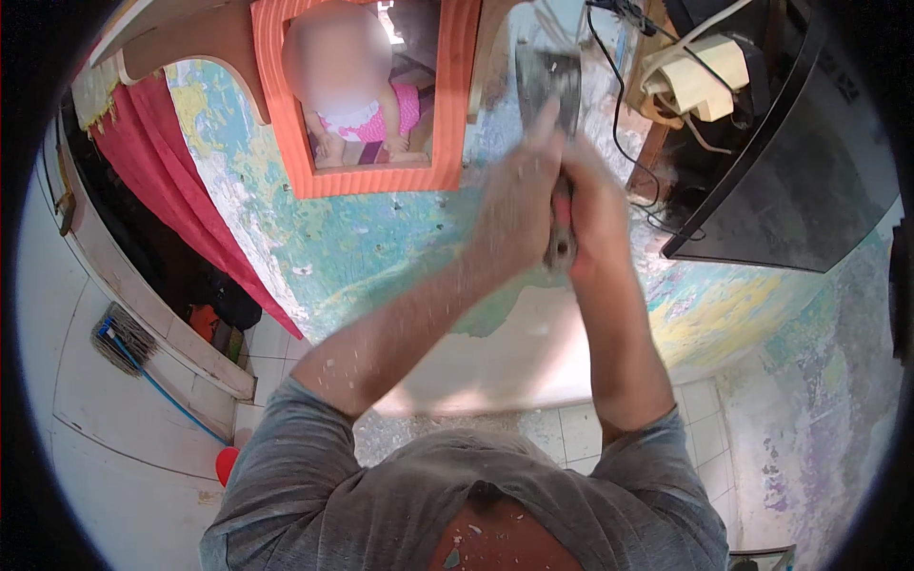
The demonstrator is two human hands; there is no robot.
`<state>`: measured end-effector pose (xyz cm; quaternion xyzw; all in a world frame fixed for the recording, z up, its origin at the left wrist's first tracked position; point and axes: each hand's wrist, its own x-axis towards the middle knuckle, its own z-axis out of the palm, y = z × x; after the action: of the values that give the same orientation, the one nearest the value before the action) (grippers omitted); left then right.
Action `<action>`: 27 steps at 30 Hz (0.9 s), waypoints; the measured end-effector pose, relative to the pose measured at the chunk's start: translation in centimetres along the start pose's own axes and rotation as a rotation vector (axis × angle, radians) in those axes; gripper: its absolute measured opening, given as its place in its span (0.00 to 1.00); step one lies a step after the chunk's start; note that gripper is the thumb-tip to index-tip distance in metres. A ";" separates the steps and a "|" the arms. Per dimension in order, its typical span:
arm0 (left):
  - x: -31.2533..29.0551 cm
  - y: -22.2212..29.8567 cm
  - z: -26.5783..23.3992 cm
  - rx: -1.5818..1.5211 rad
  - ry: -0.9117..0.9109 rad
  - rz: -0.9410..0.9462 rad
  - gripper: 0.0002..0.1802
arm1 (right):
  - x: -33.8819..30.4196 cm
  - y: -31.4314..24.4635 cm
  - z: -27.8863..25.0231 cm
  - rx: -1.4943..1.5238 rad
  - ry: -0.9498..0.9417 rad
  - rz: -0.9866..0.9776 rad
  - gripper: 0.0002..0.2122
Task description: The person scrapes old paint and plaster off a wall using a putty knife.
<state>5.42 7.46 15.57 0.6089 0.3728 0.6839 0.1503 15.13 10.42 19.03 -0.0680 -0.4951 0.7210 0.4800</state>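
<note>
Both my hands are raised against a peeling, multicoloured wall. My left hand and my right hand are closed together around the handle of a metal scraper. Its wide flat blade is pressed on the wall just above my fingers and is blurred by motion. Flecks of paint dust cover my forearms and my grey shirt. The lower part of the handle shows between my two hands.
An orange picture frame hangs on the wall left of the scraper. A dark flat screen with black cables is mounted to the right. A red curtain hangs at left. A broom lies on the white tiled floor.
</note>
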 end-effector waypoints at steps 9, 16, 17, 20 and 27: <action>-0.8 -1.5 -0.2 -0.100 -0.001 -0.121 0.23 | -0.1 2.1 -1.4 0.026 -0.005 0.015 0.06; -0.4 -1.1 -1.0 0.437 0.061 0.259 0.22 | 0.7 1.2 0.1 -0.079 -0.058 -0.017 0.09; -1.0 -1.7 -1.0 0.432 0.065 0.307 0.22 | -0.4 1.9 0.4 -0.019 0.005 0.006 0.08; 0.1 -1.9 -1.1 0.344 0.117 0.369 0.25 | 1.0 1.3 -0.2 -0.053 -0.026 0.009 0.09; -1.8 -0.9 -1.4 0.223 0.085 0.185 0.25 | -0.5 3.0 0.4 -0.009 0.018 -0.007 0.06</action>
<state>4.27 6.40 13.70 0.6241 0.3949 0.6742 0.0022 13.30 9.62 16.74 -0.0751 -0.4942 0.7164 0.4867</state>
